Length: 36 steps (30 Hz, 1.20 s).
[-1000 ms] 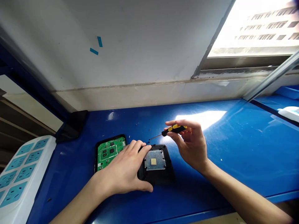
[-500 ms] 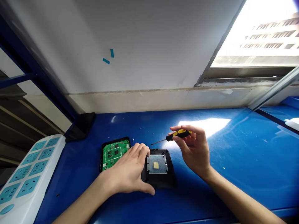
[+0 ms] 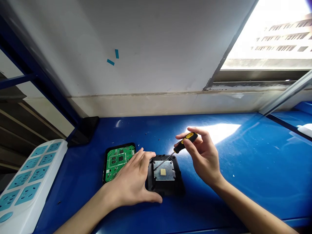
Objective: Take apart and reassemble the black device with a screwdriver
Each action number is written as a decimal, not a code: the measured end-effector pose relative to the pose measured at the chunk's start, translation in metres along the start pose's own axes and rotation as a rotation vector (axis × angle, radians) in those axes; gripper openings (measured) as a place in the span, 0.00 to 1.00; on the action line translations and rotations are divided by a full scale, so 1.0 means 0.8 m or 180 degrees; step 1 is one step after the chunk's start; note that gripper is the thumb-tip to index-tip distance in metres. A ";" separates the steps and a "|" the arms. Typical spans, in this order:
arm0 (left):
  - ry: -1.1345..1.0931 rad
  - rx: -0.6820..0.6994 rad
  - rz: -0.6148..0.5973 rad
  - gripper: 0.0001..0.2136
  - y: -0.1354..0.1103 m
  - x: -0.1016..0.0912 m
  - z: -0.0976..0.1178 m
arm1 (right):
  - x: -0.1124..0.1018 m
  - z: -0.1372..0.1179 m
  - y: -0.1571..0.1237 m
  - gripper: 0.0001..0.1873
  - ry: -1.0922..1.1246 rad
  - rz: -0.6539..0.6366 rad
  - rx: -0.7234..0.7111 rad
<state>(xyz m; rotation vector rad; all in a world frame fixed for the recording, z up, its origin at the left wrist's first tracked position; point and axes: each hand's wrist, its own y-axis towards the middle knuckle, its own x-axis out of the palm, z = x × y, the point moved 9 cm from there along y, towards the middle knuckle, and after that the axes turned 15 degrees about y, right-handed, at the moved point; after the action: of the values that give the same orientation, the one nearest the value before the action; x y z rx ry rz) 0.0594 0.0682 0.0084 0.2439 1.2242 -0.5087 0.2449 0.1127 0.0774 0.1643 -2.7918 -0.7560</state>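
Note:
A black case half [image 3: 168,187] with a grey metal plate [image 3: 163,170] and a small yellow pad lies on the blue bench [image 3: 243,169]. My left hand [image 3: 133,182] grips its left side, thumb along the front edge, fingers curled over the rim. My right hand [image 3: 203,156] pinches a small black-and-yellow screwdriver [image 3: 181,144], tilted down to the left. Its thin tip touches the plate's upper left corner. To the left, another black case half holds a green circuit board [image 3: 118,161], partly hidden by my left hand.
A white power strip [image 3: 23,187] with teal sockets lies at the left edge. A black object [image 3: 84,130] sits in the back left corner by the wall. Several tiny screws [image 3: 152,136] are scattered behind the cases. A white item [image 3: 305,129] shows at the far right.
The screwdriver has swung from near level above the case to a downward tilt, its tip now on the metal plate. My left hand has stayed on the case.

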 end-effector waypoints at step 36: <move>0.0198 0.0246 0.0149 0.31 0.001 -0.011 0.010 | 0.000 0.034 -0.006 0.16 0.0315 -0.0208 0.0416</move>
<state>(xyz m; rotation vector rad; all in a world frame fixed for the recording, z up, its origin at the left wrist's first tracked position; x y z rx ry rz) 0.0641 0.0671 0.0190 0.3555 1.2577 -0.5114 0.2378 0.1215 0.0521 0.3094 -2.7529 -0.5634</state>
